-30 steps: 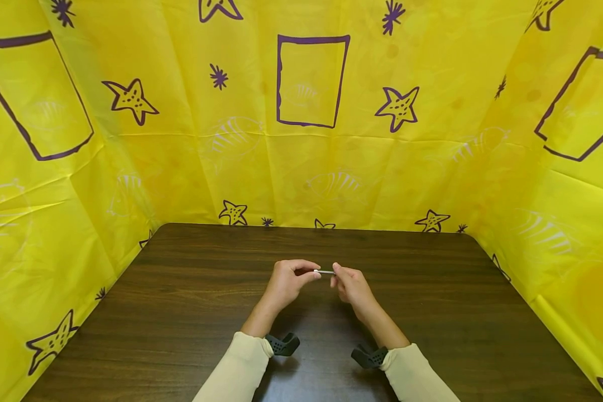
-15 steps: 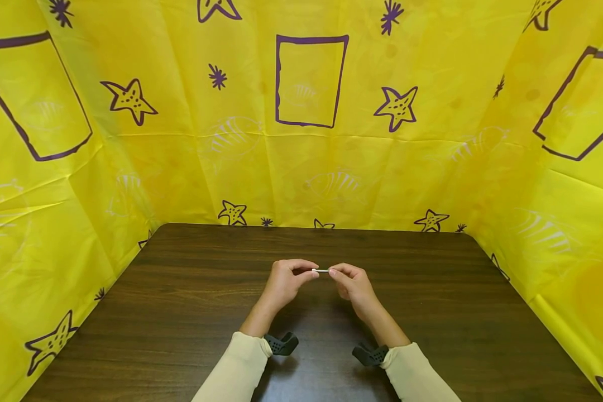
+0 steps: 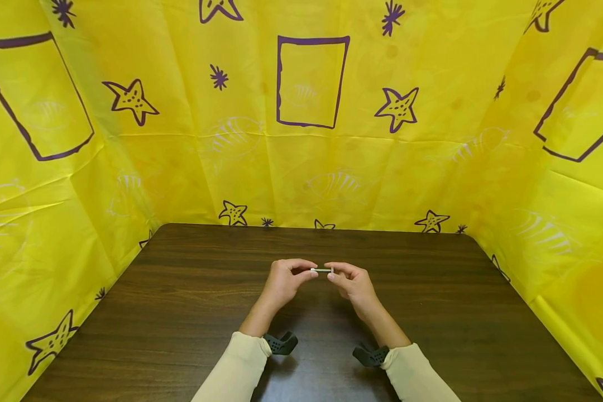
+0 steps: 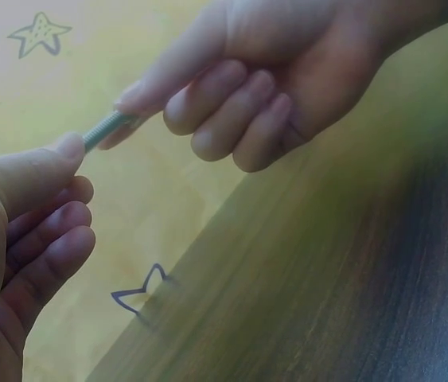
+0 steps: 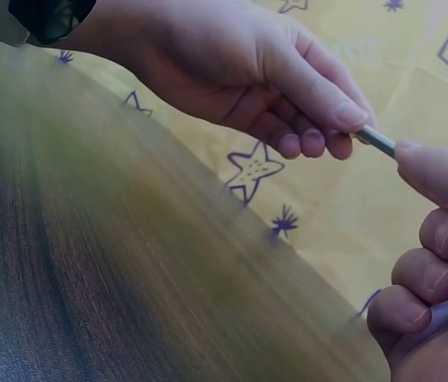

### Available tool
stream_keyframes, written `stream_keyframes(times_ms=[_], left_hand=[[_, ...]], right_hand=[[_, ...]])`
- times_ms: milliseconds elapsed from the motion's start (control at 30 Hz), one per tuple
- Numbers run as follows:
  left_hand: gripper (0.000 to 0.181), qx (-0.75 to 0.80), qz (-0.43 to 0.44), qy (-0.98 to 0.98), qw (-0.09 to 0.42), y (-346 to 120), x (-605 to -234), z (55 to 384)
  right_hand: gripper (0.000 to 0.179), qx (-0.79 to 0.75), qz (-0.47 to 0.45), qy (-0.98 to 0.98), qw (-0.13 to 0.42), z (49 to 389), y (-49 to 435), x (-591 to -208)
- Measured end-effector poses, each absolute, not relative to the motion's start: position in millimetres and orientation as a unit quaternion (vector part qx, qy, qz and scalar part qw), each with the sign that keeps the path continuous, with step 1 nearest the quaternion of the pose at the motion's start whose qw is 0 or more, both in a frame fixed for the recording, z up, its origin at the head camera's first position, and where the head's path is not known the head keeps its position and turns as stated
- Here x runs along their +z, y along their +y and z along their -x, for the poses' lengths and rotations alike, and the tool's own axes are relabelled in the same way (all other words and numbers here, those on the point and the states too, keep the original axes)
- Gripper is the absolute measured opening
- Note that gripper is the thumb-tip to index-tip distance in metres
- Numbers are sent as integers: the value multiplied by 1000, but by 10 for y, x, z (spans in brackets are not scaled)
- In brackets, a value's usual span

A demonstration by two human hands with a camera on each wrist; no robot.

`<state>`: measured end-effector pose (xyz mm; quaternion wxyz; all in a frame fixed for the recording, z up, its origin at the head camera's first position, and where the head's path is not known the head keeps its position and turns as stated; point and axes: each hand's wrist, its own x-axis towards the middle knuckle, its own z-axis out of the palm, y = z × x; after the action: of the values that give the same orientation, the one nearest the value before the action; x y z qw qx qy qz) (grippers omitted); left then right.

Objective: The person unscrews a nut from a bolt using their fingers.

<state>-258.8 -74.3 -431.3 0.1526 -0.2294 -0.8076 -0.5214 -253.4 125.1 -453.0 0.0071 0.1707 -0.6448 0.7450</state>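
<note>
A thin metal bolt (image 3: 322, 270) is held level between both hands, above the dark table. My left hand (image 3: 283, 282) pinches its left end between thumb and index finger. At the other end, a wider flat head shows between the thumb and index finger of my right hand (image 3: 354, 285). Fine ridges like thread show on the short stretch of bolt (image 4: 104, 130) in the left wrist view. The remaining fingers of the right hand (image 4: 287, 87) are curled in below. Fingertips hide both ends of the bolt (image 5: 376, 142) in the right wrist view.
The dark wood-grain table (image 3: 181, 312) spreads under both hands. A yellow curtain (image 3: 301, 167) with purple starfish and frame drawings stands around its back and sides. Each wrist wears a black band, such as the left wristband (image 3: 281, 343), beside a cream sleeve (image 3: 238, 368).
The right thumb and fingertips have shifted on the bolt's right end, so its wider head now shows between them. The left hand has kept its pinch and stayed nearly still.
</note>
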Motion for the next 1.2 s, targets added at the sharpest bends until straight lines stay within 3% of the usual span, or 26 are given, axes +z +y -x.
stream_keyframes(times_ms=[200, 400, 600, 767, 1200], left_hand=[[14, -521, 227, -810, 148, -742, -4317, 2592], [12, -527, 230, -804, 153, -735, -4325, 2591], [11, -524, 231, -805, 153, -716, -4331, 2589], [11, -520, 240, -805, 156, -695, -4344, 2590], [11, -528, 238, -800, 159, -716, -4336, 2590]], right_hand=[[37, 729, -184, -659, 9, 2528, 1249, -4520], [28, 724, -126, -678, -15, 2461, 1230, -4429], [48, 711, -100, -695, -28, 2321, 1189, -4222], [51, 719, -98, -687, -36, 2376, 1201, -4303], [32, 751, -139, -645, -28, 2536, 1253, -4541]])
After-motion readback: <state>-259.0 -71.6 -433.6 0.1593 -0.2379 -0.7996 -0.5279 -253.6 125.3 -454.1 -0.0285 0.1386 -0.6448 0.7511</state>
